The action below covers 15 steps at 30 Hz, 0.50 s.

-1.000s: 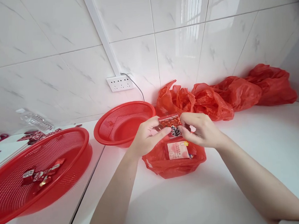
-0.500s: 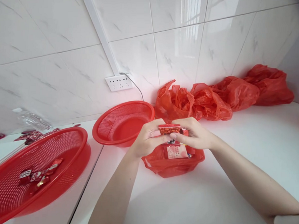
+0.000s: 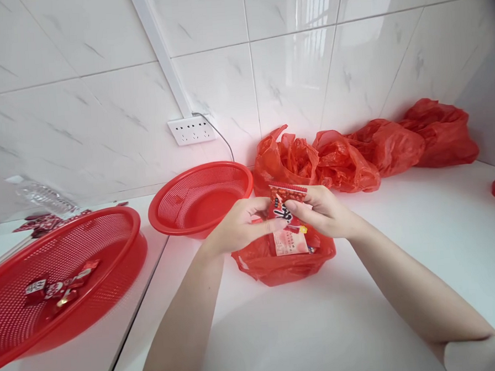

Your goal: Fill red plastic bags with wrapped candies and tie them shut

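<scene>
A small red snack packet point(image 3: 282, 197) with black-and-white lettering is held up, its printed face turned toward me. My right hand point(image 3: 327, 210) is closed on its right side, thumb across the front. My left hand point(image 3: 241, 225) pinches its left edge, the thumb reaching over the lower front. Just below them an opened red plastic bag point(image 3: 272, 270) sits on the white table. Inside the bag lies a packet with a pale label point(image 3: 290, 243), partly hidden by the held packet and my hands.
An empty-looking red mesh basket point(image 3: 200, 227) stands behind my left hand. A larger red basket point(image 3: 126, 241) at left contains several small wrapped packets point(image 3: 64, 283). Filled red plastic bags point(image 3: 399, 147) line the tiled wall. A clear plastic bottle point(image 3: 49, 197) lies at far left, below a socket strip point(image 3: 191, 131).
The snack packet has tilted so that more of its printed front shows. My left thumb has shifted lower on it, and the view has moved slightly.
</scene>
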### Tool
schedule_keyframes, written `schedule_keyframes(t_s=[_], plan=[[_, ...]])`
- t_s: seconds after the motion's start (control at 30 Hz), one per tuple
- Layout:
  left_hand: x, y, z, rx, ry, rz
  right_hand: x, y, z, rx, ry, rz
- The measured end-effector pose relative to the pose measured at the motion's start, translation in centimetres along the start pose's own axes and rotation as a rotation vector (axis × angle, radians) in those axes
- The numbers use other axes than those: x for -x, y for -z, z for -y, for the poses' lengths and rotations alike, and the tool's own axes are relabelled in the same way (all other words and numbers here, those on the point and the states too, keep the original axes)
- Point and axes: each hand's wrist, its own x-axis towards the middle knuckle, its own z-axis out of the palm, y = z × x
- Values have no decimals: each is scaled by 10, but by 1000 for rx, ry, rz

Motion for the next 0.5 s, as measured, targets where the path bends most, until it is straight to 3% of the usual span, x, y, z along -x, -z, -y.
schedule_keyframes(t_s=[0.13, 0.33, 0.43, 0.5], plan=[[-2, 3, 5, 122, 82, 11, -2, 8, -4, -59, -109, 121], [-4, 0, 8, 11, 252, 156, -2, 6, -14, -27, -179, 296], [-4, 0, 6, -31, 258, 153, -2, 4, -16, 15, -121, 274], [-4, 0, 5, -60, 196, 122, -2, 3, -17, 17, -87, 192]])
